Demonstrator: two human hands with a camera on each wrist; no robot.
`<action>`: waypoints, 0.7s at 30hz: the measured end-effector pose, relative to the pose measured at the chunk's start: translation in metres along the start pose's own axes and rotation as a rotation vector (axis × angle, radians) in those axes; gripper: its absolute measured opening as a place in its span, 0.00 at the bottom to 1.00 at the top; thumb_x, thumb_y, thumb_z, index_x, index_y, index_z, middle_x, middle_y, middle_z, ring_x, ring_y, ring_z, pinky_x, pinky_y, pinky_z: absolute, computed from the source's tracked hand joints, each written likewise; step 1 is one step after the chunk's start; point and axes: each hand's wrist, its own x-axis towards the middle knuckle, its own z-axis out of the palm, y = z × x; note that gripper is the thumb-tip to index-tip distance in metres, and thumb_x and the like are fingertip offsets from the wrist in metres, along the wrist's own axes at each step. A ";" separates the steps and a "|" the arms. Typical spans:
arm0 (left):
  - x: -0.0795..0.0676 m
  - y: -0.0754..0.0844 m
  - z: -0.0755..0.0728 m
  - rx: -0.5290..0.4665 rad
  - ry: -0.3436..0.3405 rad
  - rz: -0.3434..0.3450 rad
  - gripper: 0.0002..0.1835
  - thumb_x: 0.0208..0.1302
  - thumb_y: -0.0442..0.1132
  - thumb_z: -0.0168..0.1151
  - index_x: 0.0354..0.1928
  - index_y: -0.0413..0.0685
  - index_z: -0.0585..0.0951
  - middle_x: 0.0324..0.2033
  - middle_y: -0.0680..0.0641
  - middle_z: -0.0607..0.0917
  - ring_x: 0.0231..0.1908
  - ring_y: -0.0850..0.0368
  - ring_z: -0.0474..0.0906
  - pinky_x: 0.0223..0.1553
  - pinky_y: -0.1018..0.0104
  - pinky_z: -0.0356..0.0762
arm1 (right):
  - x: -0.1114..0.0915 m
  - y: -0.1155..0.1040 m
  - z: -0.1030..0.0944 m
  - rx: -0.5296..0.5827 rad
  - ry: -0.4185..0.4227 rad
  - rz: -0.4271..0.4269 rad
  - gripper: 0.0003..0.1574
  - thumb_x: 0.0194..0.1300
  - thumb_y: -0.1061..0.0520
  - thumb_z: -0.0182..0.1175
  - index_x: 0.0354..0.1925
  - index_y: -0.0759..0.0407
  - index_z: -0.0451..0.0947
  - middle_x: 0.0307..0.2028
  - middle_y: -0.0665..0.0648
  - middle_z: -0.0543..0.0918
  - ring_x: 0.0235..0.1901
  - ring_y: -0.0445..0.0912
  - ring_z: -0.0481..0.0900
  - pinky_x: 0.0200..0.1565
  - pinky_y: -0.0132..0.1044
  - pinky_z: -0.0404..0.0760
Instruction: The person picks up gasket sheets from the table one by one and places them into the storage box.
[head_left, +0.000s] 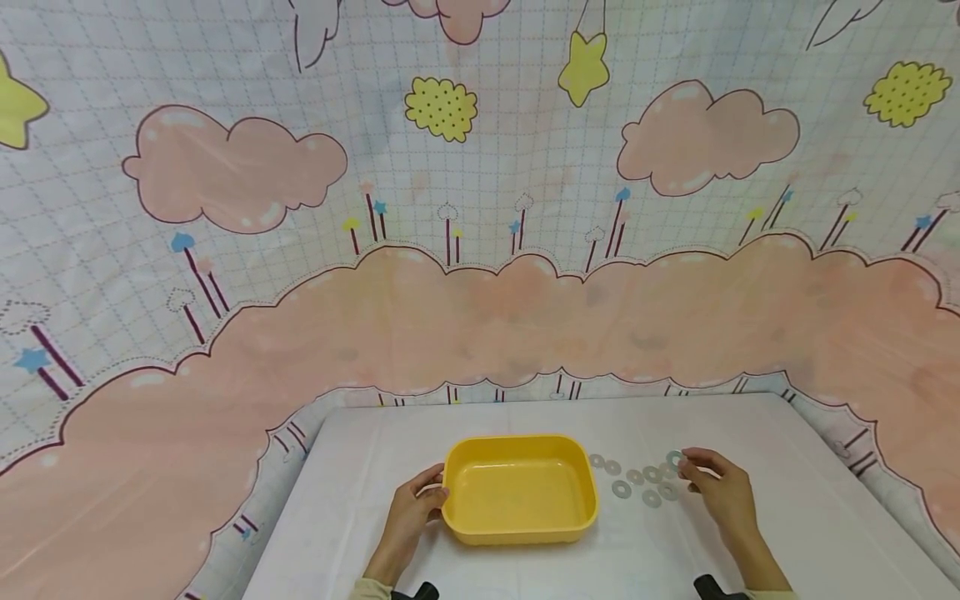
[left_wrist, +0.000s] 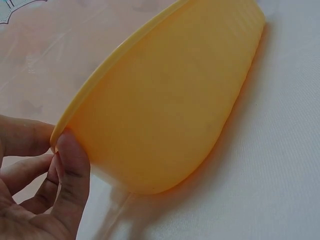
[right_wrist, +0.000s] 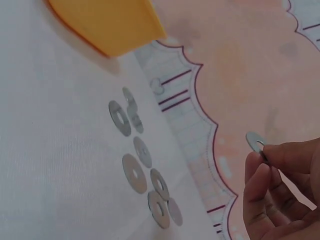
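A yellow rectangular tray with rounded corners stands on the white table. My left hand pinches its left rim between thumb and fingers, as the left wrist view shows close up at the rim. My right hand pinches one flat metal washer between thumb and fingertips, raised above the table. Several more washers lie scattered between the tray and my right hand, some overlapping. In the right wrist view these loose washers lie flat on the cloth. The tray's inside, seen in the head view, holds nothing visible.
The white-covered table runs back to a patterned curtain with pink clouds and stars. Dark wrist straps or mounts show at the bottom edge near both sleeves.
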 end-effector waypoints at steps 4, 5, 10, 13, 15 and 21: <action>0.000 -0.001 0.000 -0.005 -0.001 0.002 0.30 0.61 0.29 0.60 0.67 0.33 0.70 0.49 0.44 0.74 0.36 0.63 0.77 0.32 0.70 0.80 | -0.004 -0.011 0.006 0.024 -0.010 0.007 0.20 0.68 0.59 0.61 0.56 0.67 0.76 0.30 0.38 0.82 0.30 0.31 0.80 0.34 0.27 0.82; 0.000 -0.001 0.000 -0.006 -0.003 0.002 0.30 0.62 0.29 0.60 0.67 0.33 0.70 0.49 0.44 0.74 0.37 0.63 0.77 0.32 0.70 0.80 | -0.005 -0.013 0.007 0.027 -0.015 0.009 0.20 0.68 0.59 0.61 0.56 0.67 0.76 0.30 0.39 0.82 0.30 0.31 0.80 0.34 0.27 0.82; -0.002 0.000 0.001 -0.008 -0.012 -0.001 0.30 0.62 0.30 0.60 0.67 0.34 0.69 0.50 0.43 0.74 0.37 0.64 0.77 0.33 0.70 0.80 | -0.012 -0.027 0.015 0.064 -0.035 0.013 0.20 0.68 0.59 0.60 0.56 0.68 0.76 0.31 0.42 0.82 0.31 0.33 0.80 0.34 0.27 0.82; -0.003 -0.001 -0.001 -0.004 -0.012 -0.001 0.30 0.62 0.29 0.60 0.67 0.33 0.69 0.50 0.42 0.74 0.36 0.63 0.77 0.32 0.70 0.80 | -0.017 -0.032 0.020 0.073 -0.063 0.005 0.20 0.69 0.59 0.60 0.56 0.67 0.76 0.33 0.44 0.82 0.33 0.37 0.82 0.35 0.28 0.82; -0.004 0.000 -0.001 0.000 -0.013 0.001 0.30 0.62 0.29 0.60 0.67 0.33 0.69 0.50 0.42 0.74 0.36 0.63 0.77 0.32 0.70 0.80 | -0.019 -0.034 0.023 0.073 -0.080 -0.001 0.21 0.69 0.58 0.60 0.56 0.67 0.76 0.33 0.45 0.82 0.34 0.38 0.82 0.36 0.28 0.82; -0.006 0.001 -0.002 0.005 -0.020 0.004 0.30 0.62 0.30 0.61 0.67 0.33 0.69 0.50 0.42 0.75 0.37 0.62 0.78 0.33 0.70 0.81 | -0.022 -0.041 0.031 0.081 -0.113 -0.014 0.21 0.69 0.59 0.60 0.56 0.67 0.75 0.35 0.48 0.84 0.34 0.38 0.83 0.36 0.29 0.83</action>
